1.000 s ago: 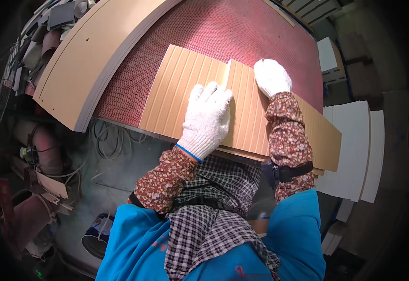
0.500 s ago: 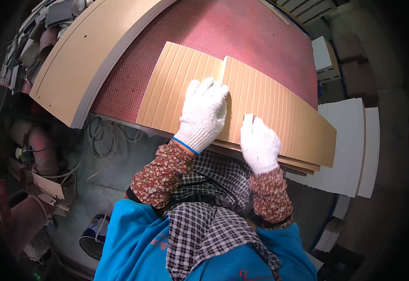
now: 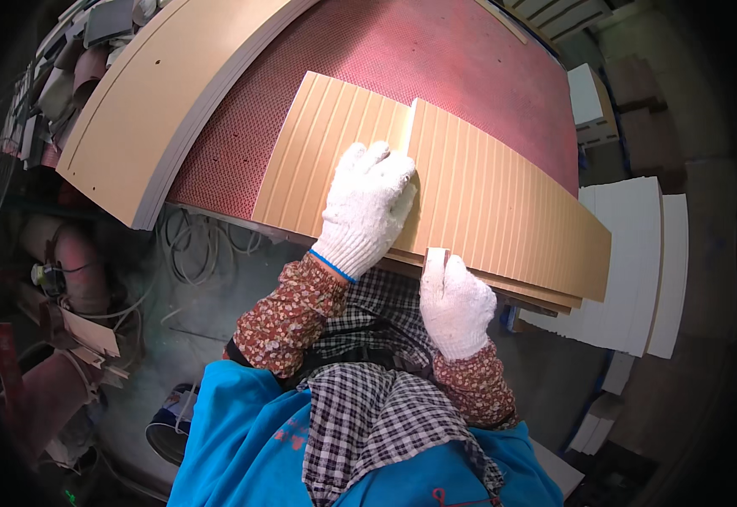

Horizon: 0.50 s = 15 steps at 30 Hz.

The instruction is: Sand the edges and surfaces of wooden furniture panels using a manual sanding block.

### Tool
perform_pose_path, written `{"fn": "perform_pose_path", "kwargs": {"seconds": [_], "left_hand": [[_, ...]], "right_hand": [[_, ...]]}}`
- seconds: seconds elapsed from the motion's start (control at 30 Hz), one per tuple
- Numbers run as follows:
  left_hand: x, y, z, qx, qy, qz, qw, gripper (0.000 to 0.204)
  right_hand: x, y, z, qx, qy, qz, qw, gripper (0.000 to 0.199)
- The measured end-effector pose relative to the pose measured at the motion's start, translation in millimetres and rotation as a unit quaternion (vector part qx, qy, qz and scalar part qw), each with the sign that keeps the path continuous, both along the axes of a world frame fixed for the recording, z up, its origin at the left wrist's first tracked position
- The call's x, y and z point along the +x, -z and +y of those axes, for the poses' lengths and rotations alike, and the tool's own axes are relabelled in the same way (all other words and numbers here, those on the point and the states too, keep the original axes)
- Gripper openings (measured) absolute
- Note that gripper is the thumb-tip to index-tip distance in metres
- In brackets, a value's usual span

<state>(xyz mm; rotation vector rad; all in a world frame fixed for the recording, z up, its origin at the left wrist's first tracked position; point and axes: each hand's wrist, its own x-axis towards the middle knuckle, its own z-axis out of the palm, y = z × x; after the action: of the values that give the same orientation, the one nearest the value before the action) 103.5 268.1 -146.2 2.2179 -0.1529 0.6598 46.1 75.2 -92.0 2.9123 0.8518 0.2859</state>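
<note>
Two tan grooved panels lie side by side before me, the left panel (image 3: 305,144) and the longer right panel (image 3: 503,194). A white edge shows where they meet. My left hand (image 3: 368,198), in a white knit glove, rests on the left panel beside that edge, fingers together and laid on the surface. At the near edge of the right panel is my gloved right hand (image 3: 459,313), closed around a small block (image 3: 436,258) with a pale face and a brown side. Most of this block is hidden by the fingers.
Beneath the panels is a table with a red textured top (image 3: 225,160). A curved stack of tan boards (image 3: 144,93) lies along its left. White boards (image 3: 626,253) stand at the right. A bucket (image 3: 170,427), hoses (image 3: 191,253) and offcuts (image 3: 89,329) are at lower left.
My right hand has moved down and slightly left with the small block, from over the right panel's face to its near edge. My left hand stays on the left panel.
</note>
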Motion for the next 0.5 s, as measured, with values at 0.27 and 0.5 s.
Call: {"fn": "perform_pose_path", "kwargs": {"seconds": [0.27,0.5], "left_hand": [[0.0,-1.2,-0.2,-0.007,-0.006,-0.009,1.0,0.022],[0.1,-1.1,1.1,-0.014,0.001,-0.003,1.0,0.02]], "right_hand": [[126.4,3.1,22.3,0.035,0.169,0.106,0.979,0.037],[256.1,-3.4,53.0,0.007,0.165,0.124,0.978,0.045]]}}
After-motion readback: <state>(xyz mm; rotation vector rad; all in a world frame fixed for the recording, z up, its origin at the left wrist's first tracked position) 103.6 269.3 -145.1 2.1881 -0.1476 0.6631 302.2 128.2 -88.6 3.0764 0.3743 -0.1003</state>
